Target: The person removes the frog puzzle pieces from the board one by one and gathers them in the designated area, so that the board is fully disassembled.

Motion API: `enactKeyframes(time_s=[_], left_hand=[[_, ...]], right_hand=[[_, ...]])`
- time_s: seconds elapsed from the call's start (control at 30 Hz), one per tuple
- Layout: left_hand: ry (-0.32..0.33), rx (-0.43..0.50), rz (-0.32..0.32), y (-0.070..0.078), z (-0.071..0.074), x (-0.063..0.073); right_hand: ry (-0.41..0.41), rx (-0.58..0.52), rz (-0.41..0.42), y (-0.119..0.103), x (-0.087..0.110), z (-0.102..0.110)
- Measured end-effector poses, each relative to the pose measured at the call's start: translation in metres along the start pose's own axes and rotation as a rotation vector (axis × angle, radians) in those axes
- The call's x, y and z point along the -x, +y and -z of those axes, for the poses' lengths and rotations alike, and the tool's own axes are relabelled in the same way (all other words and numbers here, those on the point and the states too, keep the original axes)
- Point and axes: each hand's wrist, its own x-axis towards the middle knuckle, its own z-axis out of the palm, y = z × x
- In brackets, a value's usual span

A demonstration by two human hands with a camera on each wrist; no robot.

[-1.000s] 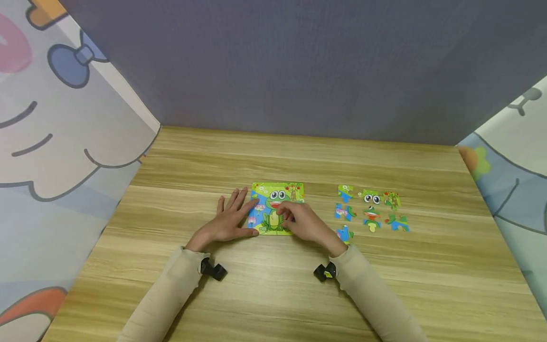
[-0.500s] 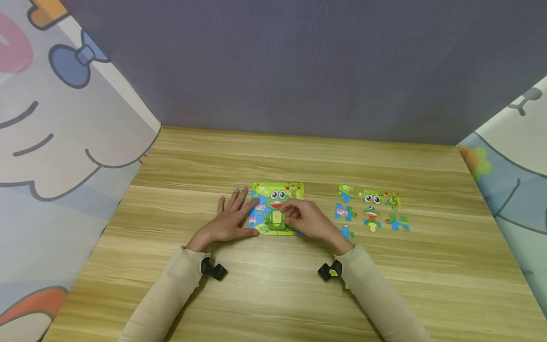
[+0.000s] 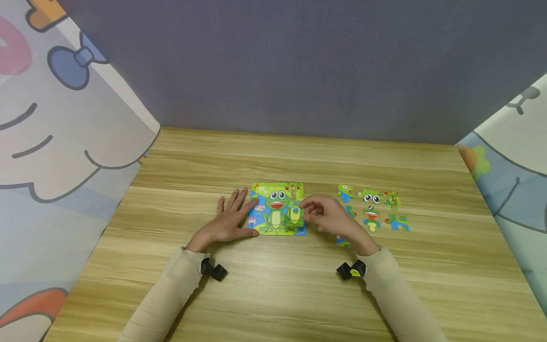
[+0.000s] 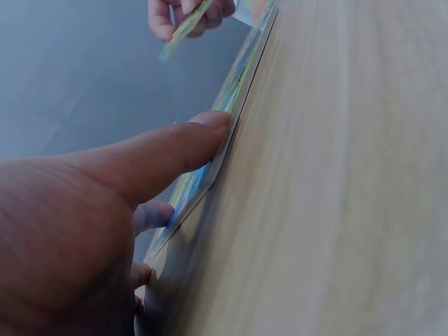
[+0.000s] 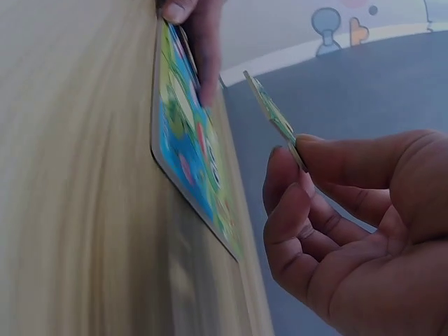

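A square frog puzzle board (image 3: 277, 202) lies on the wooden table, its picture facing up. My left hand (image 3: 225, 223) rests at the board's left side, fingers spread, with thumb and index finger on its edge. Between thumb and fingertips my right hand (image 3: 329, 216) pinches a thin green and yellow puzzle piece (image 3: 295, 216). In the right wrist view the puzzle piece (image 5: 271, 112) is held up above the board (image 5: 183, 140), tilted on edge. From the left wrist view, my thumb (image 4: 210, 122) presses the board's rim.
Several loose puzzle pieces lie right of the board in rough rows, among them one with frog eyes (image 3: 372, 198), a mouth piece (image 3: 372, 213) and a blue-green piece (image 3: 398, 223). My right hand and wrist partly cover some. A grey partition (image 3: 299, 71) stands behind the table.
My right hand has moved right, from over the board's middle to its right edge, carrying the puzzle piece, which now shows more fully. The left hand has stayed in place.
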Motion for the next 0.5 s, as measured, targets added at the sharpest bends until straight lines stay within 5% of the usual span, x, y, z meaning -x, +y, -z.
enactKeyframes(time_s=[0.5], left_hand=[[0.010, 0.009, 0.002, -0.002, 0.000, 0.000]], right_hand=[[0.064, 0.035, 0.040, 0.022, 0.037, 0.044]])
